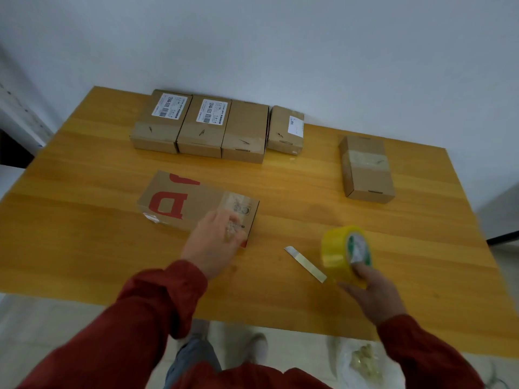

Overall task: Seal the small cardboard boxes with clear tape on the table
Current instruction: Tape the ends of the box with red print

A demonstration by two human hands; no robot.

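- The right hand (pixel 373 293) is gripping the yellow tape roll (pixel 337 248), fingers curled round its near rim.
- The left hand (pixel 214 242) is lying blurred on the red-printed box (pixel 179 200); its grip cannot be told.
- A blade (pixel 304 263) is lying beside the roll on the wooden table (pixel 84 220).
- Four boxes (pixel 202 127) are sitting in a row by the white wall (pixel 280 37), with a taped box (pixel 365 169) well apart at the right.

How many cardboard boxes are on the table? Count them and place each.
6. Four in the far row; a lone box at right; the red-printed box under the left hand. None looks hidden.
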